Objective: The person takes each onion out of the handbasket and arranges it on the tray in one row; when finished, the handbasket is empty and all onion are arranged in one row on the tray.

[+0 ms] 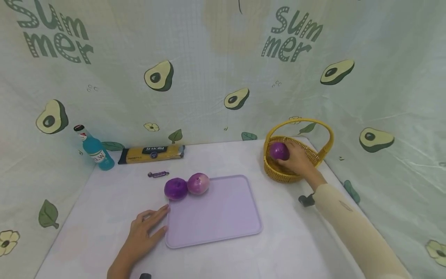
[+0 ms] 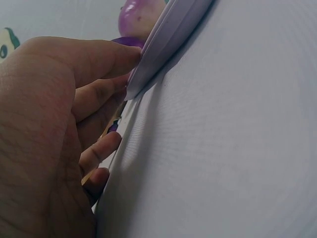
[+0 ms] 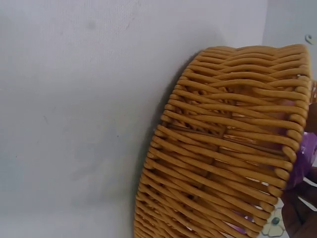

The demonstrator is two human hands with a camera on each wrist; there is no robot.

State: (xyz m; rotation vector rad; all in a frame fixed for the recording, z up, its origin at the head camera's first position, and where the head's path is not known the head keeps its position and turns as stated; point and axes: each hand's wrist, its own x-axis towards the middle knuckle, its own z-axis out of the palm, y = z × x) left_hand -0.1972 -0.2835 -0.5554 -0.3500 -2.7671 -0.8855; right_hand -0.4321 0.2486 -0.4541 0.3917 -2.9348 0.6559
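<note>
In the head view, my right hand (image 1: 296, 158) grips a round, dark purple, onion-like vegetable (image 1: 279, 151) inside the yellow wicker basket (image 1: 283, 177). Seen from the right wrist, the basket's woven side (image 3: 218, 144) hides much of that hand, and the purple vegetable (image 3: 303, 161) shows by the rim. My left hand (image 1: 143, 234) touches the left edge of a lilac tray (image 1: 216, 213) with its fingertips, fingers fairly straight. Two more round vegetables, one dark purple (image 1: 175, 189) and one paler (image 1: 198, 183), sit side by side at the tray's far left corner.
Behind the tray lie a small purple-wrapped candy (image 1: 158, 174) and a yellow spaghetti pack (image 1: 153, 154). A blue bottle (image 1: 98, 153) stands at the back left. The basket's tall handle (image 1: 329, 133) arches above the right hand. A patterned cloth backs the table.
</note>
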